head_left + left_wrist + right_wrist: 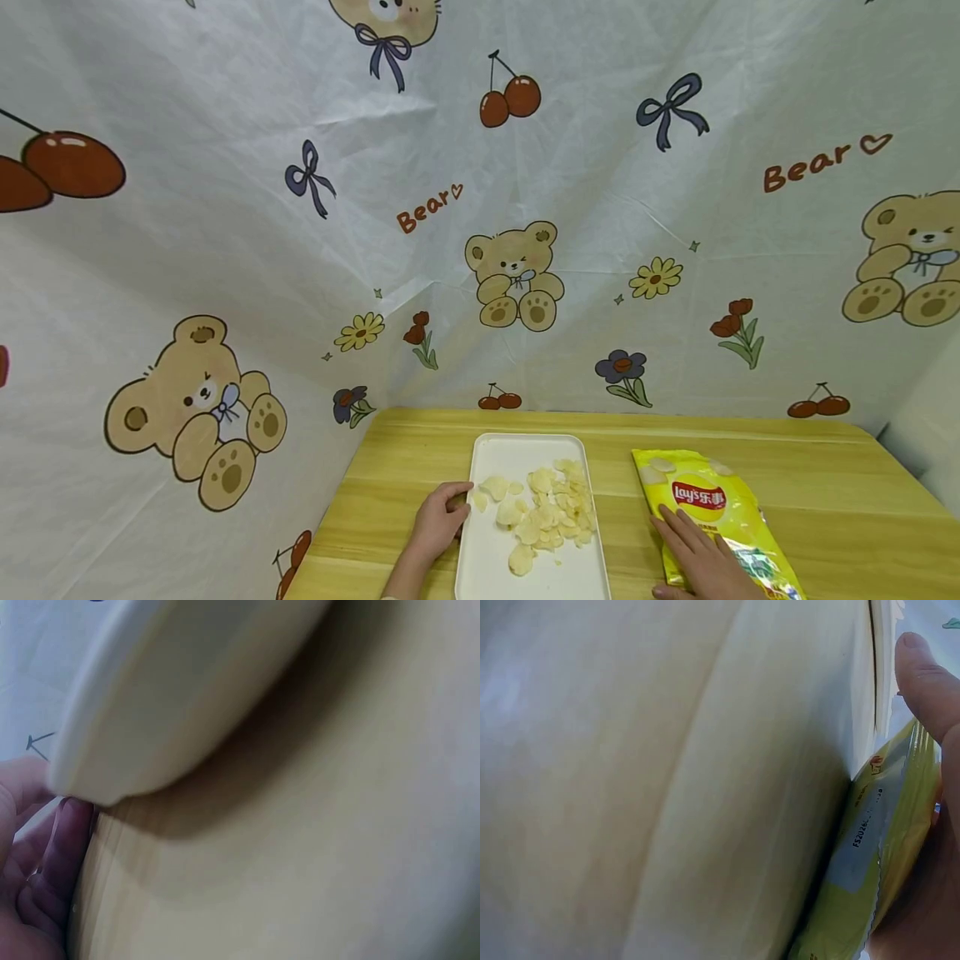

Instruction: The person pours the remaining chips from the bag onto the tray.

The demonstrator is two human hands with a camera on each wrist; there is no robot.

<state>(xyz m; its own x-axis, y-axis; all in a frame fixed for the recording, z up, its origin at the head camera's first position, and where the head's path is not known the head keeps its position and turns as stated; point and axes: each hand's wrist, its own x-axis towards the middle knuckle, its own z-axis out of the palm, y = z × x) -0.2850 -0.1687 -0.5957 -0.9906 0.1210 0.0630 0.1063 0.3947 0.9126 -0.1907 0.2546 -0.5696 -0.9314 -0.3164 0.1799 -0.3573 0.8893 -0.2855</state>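
A white rectangular tray (pixel 498 454) lies on the wooden table with a loose pile of potato chips (pixel 551 510), mostly toward its right side. My left hand (pixel 437 525) grips the tray's left edge. In the left wrist view, the fingers (pixel 61 847) meet the tray's rim (pixel 172 697), some tucked beneath it. To the right lies a yellow Lay's chip bag (pixel 738 510). My right hand (pixel 705 565) rests on the bag's lower part, fingers extended. The right wrist view shows the bag's crimped side (pixel 866 855) under that hand, thumb (pixel 926 679) held apart.
The light wooden table (pixel 390 467) reaches back to a white cloth backdrop (pixel 570 167) printed with bears, cherries, bows and flowers. The cloth also hangs along the left side of the table. A strip of tabletop separates the tray from the bag.
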